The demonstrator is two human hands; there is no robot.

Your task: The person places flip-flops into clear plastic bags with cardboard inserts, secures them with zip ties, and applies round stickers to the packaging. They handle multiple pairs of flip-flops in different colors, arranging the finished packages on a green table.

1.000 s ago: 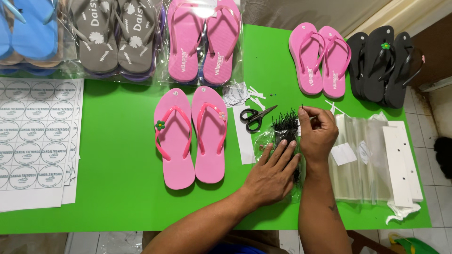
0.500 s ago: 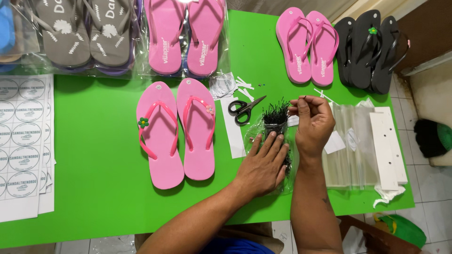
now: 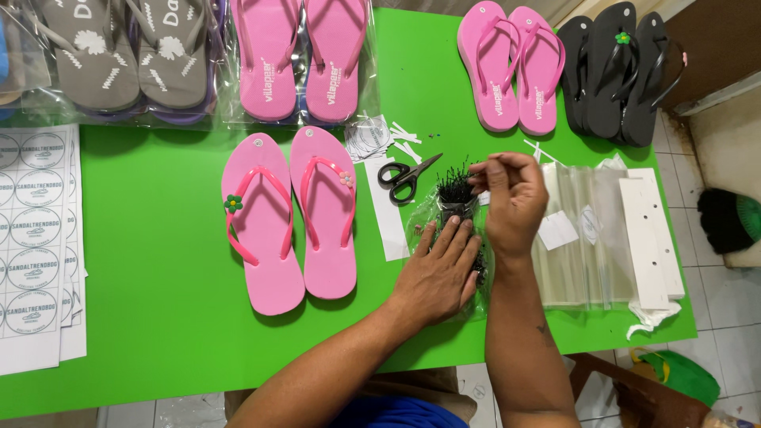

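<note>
A clear bag of black tag pins lies on the green worktop, right of the pink sandals and just below the scissors. The left hand lies flat on the bag's near end, fingers spread, pressing it down. The right hand hovers just right of the pins' upright tips, its fingertips drawn together in a pinch; what it pinches cannot be made out. Clear sleeves lie right of it.
</note>
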